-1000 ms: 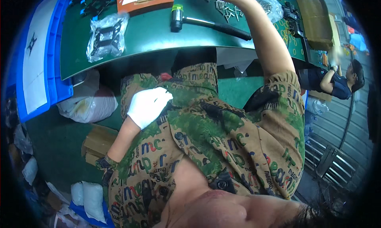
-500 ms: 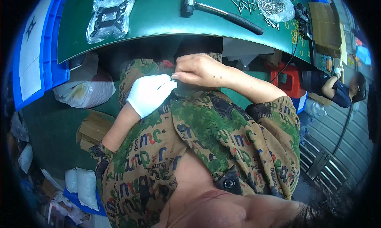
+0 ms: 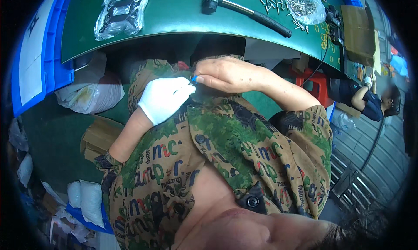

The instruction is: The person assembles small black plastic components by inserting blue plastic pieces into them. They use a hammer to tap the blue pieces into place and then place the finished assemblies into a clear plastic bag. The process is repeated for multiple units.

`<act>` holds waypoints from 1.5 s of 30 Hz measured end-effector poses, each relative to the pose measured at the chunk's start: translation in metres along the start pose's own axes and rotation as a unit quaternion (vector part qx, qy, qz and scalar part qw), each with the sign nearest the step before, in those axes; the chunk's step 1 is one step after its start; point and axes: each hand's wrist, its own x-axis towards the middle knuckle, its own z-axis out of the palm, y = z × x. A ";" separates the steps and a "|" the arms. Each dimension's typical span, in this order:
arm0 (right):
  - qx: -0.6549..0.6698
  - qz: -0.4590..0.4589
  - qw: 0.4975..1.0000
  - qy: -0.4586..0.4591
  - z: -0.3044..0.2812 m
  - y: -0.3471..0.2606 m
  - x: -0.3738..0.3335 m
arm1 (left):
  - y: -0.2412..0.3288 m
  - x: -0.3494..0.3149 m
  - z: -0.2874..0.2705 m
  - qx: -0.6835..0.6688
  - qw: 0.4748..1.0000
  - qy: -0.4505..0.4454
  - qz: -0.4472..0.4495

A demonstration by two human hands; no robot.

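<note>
Back from the table (image 3: 174, 20), the right hand (image 3: 224, 73) pinches a blue piece (image 3: 194, 79) just right of the gloved left hand (image 3: 163, 99), whose grip is unclear.

text | camouflage shirt (image 3: 235, 141) | repeated printed lettering (image 3: 159, 151): red, blue, green

Camouflage shirt (image 3: 244, 150) (dark buttons (image 3: 252, 201)); left hand (image 3: 161, 99) white-gloved.

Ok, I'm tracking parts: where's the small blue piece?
In the head view, the small blue piece is above and slightly left of centre, between the gloved left hand and bare right hand.
</note>
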 end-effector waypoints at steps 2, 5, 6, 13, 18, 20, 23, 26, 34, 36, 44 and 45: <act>-0.023 0.012 1.000 -0.016 -0.005 -0.006 0.001 | 0.000 0.001 0.000 0.000 1.000 -0.008 -0.007; -0.037 0.017 0.999 -0.029 -0.006 -0.010 0.004 | 0.001 0.001 0.000 0.015 0.998 0.023 0.048; -0.040 0.015 0.999 -0.029 -0.005 -0.008 0.004 | 0.001 0.002 0.000 0.020 0.998 0.023 0.057; -0.058 -0.001 0.998 -0.028 -0.002 -0.013 0.008 | -0.004 0.001 0.004 0.038 0.993 0.045 0.104; -0.107 -0.013 0.993 -0.048 0.000 -0.017 0.008 | -0.008 -0.002 0.011 0.043 0.992 0.037 0.110; -0.109 -0.017 0.993 -0.050 0.001 -0.020 0.008 | -0.009 -0.002 0.012 0.023 0.994 0.038 0.101; -0.107 -0.010 0.993 -0.046 0.006 -0.021 0.008 | -0.008 -0.008 0.016 -0.025 0.998 0.028 0.057; -0.104 0.013 0.995 -0.003 0.017 -0.020 0.004 | -0.009 -0.010 0.016 -0.043 0.998 0.023 0.031; -0.016 -0.010 1.000 0.016 0.005 -0.006 0.008 | -0.004 -0.003 0.011 -0.070 0.997 0.034 0.021; -0.021 -0.004 1.000 0.017 0.003 -0.008 0.008 | -0.001 0.000 0.010 -0.076 0.997 0.031 0.013; 0.010 0.123 0.988 0.090 -0.058 -0.016 -0.007 | -0.009 -0.005 0.012 -0.023 0.998 0.034 0.050; -0.009 0.094 0.992 0.086 -0.052 -0.014 -0.007 | -0.008 -0.005 0.011 -0.019 0.998 0.032 0.052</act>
